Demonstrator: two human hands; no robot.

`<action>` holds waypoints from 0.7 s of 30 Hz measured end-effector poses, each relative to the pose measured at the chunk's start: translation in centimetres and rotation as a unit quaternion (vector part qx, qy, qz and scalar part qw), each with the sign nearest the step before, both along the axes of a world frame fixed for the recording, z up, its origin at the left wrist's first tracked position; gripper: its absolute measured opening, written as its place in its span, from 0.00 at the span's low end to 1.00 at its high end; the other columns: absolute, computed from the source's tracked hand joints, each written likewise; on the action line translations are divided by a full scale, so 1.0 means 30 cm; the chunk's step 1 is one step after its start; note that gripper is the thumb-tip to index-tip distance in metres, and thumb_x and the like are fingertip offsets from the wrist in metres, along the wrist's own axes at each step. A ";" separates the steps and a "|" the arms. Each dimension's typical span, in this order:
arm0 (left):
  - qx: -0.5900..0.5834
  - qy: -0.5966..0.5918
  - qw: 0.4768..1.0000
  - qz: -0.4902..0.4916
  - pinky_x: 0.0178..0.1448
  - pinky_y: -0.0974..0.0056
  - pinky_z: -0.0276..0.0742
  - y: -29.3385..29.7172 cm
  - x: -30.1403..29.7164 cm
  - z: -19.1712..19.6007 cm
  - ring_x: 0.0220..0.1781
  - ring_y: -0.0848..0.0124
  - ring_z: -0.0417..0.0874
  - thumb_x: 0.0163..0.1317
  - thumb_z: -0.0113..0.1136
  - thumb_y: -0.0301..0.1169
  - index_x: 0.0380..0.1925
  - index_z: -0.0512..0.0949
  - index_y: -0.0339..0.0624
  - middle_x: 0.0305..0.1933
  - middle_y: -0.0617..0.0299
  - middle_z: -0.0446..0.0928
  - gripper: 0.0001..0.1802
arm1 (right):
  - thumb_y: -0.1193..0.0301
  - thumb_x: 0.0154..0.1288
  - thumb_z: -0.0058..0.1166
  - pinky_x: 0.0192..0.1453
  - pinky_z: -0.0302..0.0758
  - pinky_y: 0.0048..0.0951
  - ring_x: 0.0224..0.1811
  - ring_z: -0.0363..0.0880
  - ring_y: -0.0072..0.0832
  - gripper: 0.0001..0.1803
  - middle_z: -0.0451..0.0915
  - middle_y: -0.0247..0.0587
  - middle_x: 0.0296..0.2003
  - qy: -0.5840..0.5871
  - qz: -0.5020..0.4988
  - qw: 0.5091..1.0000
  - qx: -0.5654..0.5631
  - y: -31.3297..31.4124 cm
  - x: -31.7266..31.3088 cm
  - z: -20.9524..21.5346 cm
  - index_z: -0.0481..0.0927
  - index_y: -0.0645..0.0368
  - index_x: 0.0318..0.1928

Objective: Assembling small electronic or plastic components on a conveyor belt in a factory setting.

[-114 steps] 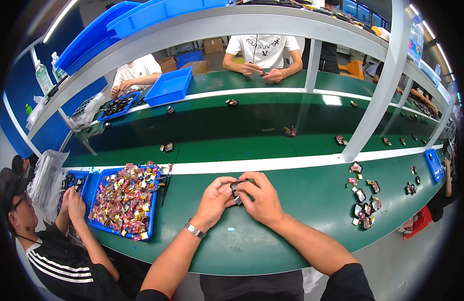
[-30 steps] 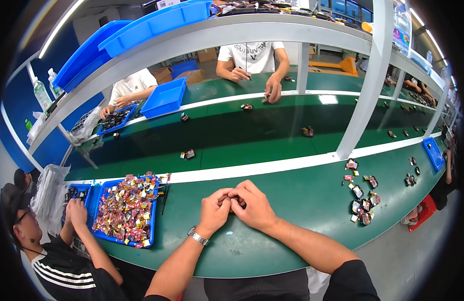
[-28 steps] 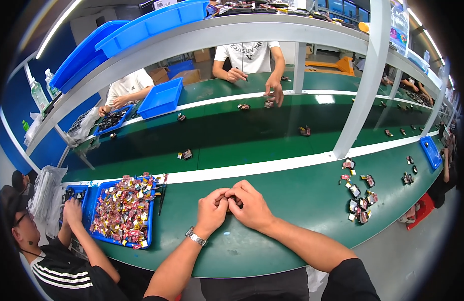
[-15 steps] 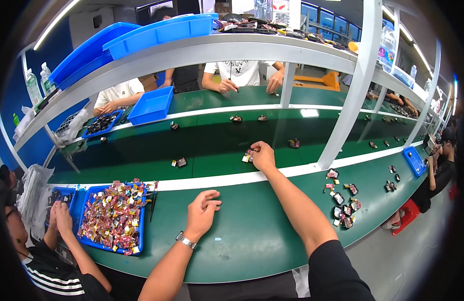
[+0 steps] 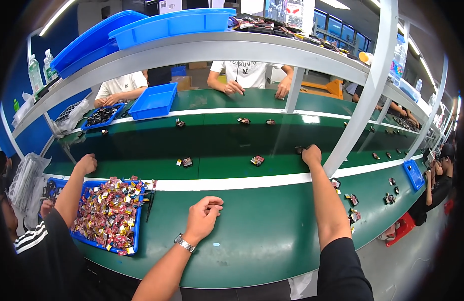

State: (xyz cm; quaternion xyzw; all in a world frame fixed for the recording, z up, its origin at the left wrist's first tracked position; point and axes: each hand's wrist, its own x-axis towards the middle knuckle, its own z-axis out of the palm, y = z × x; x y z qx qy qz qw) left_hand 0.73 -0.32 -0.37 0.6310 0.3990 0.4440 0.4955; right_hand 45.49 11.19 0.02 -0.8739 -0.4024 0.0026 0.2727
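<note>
Over the dark green belt [image 5: 222, 145], my right hand [image 5: 312, 154] reaches out with fingers closed on a small dark electronic part [image 5: 299, 150], mostly covered by the fingertips. To its left on the belt sits a similar part with a pink and yellow label [image 5: 257, 160], and further left another part [image 5: 186, 162]. My left hand [image 5: 204, 218], wearing a metal watch [image 5: 184, 243], rests above the green tabletop, fingers loosely bent and apart, holding nothing.
A blue tray heaped with pink-labelled pieces [image 5: 111, 215] stands at left, with black tweezers [image 5: 150, 203] beside it. A co-worker's arm [image 5: 74, 193] reaches past it. A metal post [image 5: 365, 95] rises right of my right hand. Several parts [image 5: 354, 216] lie at right.
My right hand has let go of the pink-and-yellow-labelled part and moved right to the dark one. The co-worker's hand at left has reached forward to the belt. My left hand stays put.
</note>
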 end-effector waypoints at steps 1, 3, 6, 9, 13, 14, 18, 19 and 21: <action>-0.004 -0.001 1.000 -0.003 0.45 0.67 0.83 0.001 -0.004 -0.004 0.43 0.72 0.84 0.65 0.52 0.21 0.43 0.79 0.33 0.42 0.56 0.83 0.09 | 0.62 0.61 0.60 0.54 0.76 0.48 0.46 0.80 0.55 0.20 0.82 0.58 0.42 0.001 0.000 1.000 0.000 0.001 0.000 0.000 0.80 0.68 0.46; -0.006 -0.001 1.000 -0.010 0.45 0.67 0.82 0.002 -0.002 -0.006 0.43 0.72 0.84 0.66 0.52 0.21 0.44 0.78 0.32 0.43 0.56 0.82 0.09 | 0.69 0.60 0.62 0.50 0.79 0.40 0.43 0.83 0.47 0.16 0.83 0.52 0.38 0.028 0.006 0.998 0.058 -0.010 0.003 0.003 0.79 0.67 0.45; -0.002 -0.002 1.000 -0.014 0.45 0.68 0.82 0.003 0.006 -0.005 0.43 0.72 0.84 0.66 0.52 0.21 0.43 0.78 0.32 0.43 0.56 0.82 0.09 | 0.77 0.60 0.59 0.36 0.79 0.30 0.31 0.83 0.32 0.11 0.83 0.47 0.35 0.266 0.130 0.945 0.136 -0.065 -0.017 0.038 0.76 0.66 0.42; -0.003 0.006 1.000 0.001 0.45 0.68 0.82 -0.010 -0.023 -0.002 0.43 0.72 0.84 0.66 0.52 0.21 0.45 0.77 0.32 0.43 0.55 0.82 0.10 | 0.80 0.59 0.60 0.39 0.80 0.27 0.33 0.82 0.25 0.10 0.84 0.41 0.33 0.335 0.320 0.880 0.104 -0.164 -0.225 0.124 0.76 0.65 0.42; -0.025 -0.004 0.999 -0.031 0.47 0.67 0.81 -0.021 -0.018 0.017 0.42 0.70 0.84 0.69 0.50 0.25 0.52 0.74 0.31 0.47 0.52 0.81 0.14 | 0.78 0.62 0.58 0.48 0.78 0.27 0.40 0.84 0.24 0.09 0.85 0.40 0.36 0.265 0.539 0.799 0.021 -0.370 -0.514 0.192 0.78 0.65 0.43; -0.065 -0.039 0.994 -0.083 0.47 0.66 0.81 -0.024 -0.034 0.023 0.42 0.69 0.84 0.70 0.50 0.27 0.54 0.73 0.31 0.47 0.51 0.81 0.16 | 0.77 0.62 0.58 0.47 0.78 0.27 0.39 0.83 0.25 0.10 0.85 0.40 0.35 0.298 0.547 0.783 -0.009 -0.421 -0.616 0.229 0.77 0.65 0.44; -0.143 -0.081 0.968 -0.190 0.47 0.66 0.83 -0.010 -0.037 0.037 0.44 0.67 0.85 0.73 0.50 0.32 0.58 0.70 0.30 0.48 0.49 0.80 0.20 | 0.80 0.60 0.59 0.43 0.78 0.29 0.34 0.81 0.27 0.09 0.81 0.41 0.31 0.207 0.553 0.806 0.038 -0.515 -0.791 0.227 0.75 0.64 0.41; -0.172 -0.079 0.957 -0.221 0.47 0.66 0.83 -0.008 -0.036 0.037 0.44 0.67 0.85 0.73 0.50 0.33 0.59 0.70 0.30 0.48 0.49 0.80 0.20 | 0.79 0.59 0.60 0.42 0.78 0.31 0.32 0.80 0.30 0.08 0.81 0.42 0.31 0.175 0.551 0.814 0.059 -0.520 -0.814 0.209 0.76 0.63 0.39; -0.168 -0.081 0.959 -0.213 0.49 0.67 0.84 -0.009 -0.035 0.041 0.44 0.69 0.85 0.73 0.50 0.32 0.60 0.69 0.31 0.50 0.49 0.80 0.21 | 0.79 0.59 0.60 0.42 0.78 0.31 0.35 0.81 0.34 0.06 0.81 0.42 0.33 0.133 0.551 0.817 0.101 -0.524 -0.830 0.179 0.78 0.62 0.37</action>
